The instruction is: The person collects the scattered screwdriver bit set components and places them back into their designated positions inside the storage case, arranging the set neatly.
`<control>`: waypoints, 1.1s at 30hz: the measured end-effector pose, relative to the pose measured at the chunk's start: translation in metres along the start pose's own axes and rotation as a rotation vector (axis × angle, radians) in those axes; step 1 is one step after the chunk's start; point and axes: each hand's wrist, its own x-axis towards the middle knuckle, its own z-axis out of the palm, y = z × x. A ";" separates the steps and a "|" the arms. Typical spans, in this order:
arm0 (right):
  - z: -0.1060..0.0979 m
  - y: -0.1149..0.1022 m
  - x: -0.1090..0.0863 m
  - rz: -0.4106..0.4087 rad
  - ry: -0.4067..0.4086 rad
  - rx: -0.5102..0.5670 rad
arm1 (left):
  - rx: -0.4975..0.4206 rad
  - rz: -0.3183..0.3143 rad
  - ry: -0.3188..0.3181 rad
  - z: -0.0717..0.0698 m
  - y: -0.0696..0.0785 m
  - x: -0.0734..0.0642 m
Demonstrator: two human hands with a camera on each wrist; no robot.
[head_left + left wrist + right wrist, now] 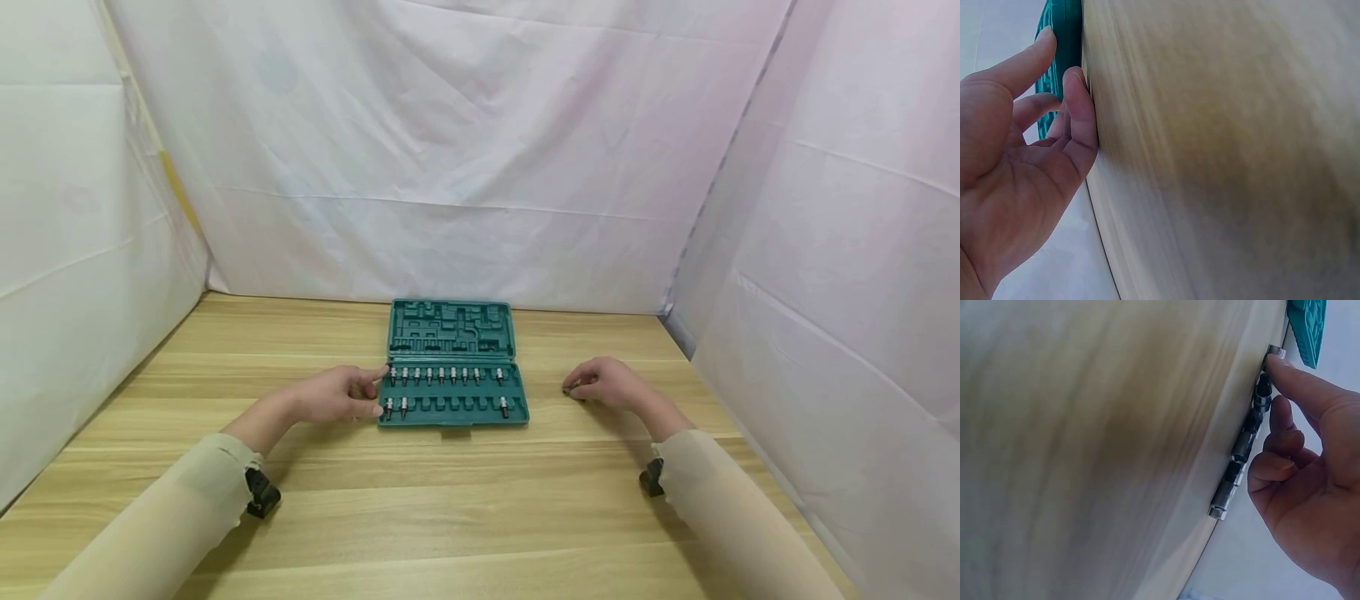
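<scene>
A green socket case (453,425) lies unfolded on the table, its lid at the back. Bit sockets (441,376) stand in the rear row of its tray; the front row holds two at the left and one at the right. At the case's left edge rests my left hand (337,393), index finger and thumb touching the side, other fingers loosely bent (1029,144). Right of the case, my right hand (611,385) pinches a small metal bit socket (1277,351) near the tabletop. More loose bit sockets (1244,444) lie beside its curled fingers.
The wooden table (450,517) reaches back to a white curtain (450,167), with white sheets (847,292) at both sides. Dark camera mounts (262,493) sit under both wrists. Several front-row slots (453,404) in the tray hold no sockets.
</scene>
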 end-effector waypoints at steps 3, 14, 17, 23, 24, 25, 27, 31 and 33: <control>0.001 -0.001 0.001 -0.021 -0.001 -0.014 | 0.000 -0.005 0.002 0.000 0.000 0.000; 0.003 -0.007 0.006 -0.021 0.040 0.022 | -0.017 0.002 -0.002 0.002 0.001 -0.002; 0.002 -0.010 0.007 0.000 0.057 0.059 | -0.013 -0.003 0.002 0.002 0.002 -0.002; 0.003 -0.018 0.012 0.022 0.074 0.163 | -0.002 -0.010 0.007 0.000 0.000 0.000; 0.003 -0.020 0.013 0.029 0.074 0.186 | -0.002 -0.008 0.007 0.000 -0.001 0.000; 0.003 -0.022 0.014 0.035 0.070 0.209 | -0.002 -0.011 0.009 0.000 -0.001 0.001; 0.004 -0.027 0.016 0.038 0.058 0.253 | -0.003 -0.018 0.010 0.000 -0.001 0.001; 0.005 -0.036 0.019 0.030 0.036 0.335 | 0.001 -0.017 0.005 0.000 0.000 0.000; 0.007 -0.040 0.020 0.016 0.025 0.372 | 0.004 -0.011 0.001 0.000 0.000 0.000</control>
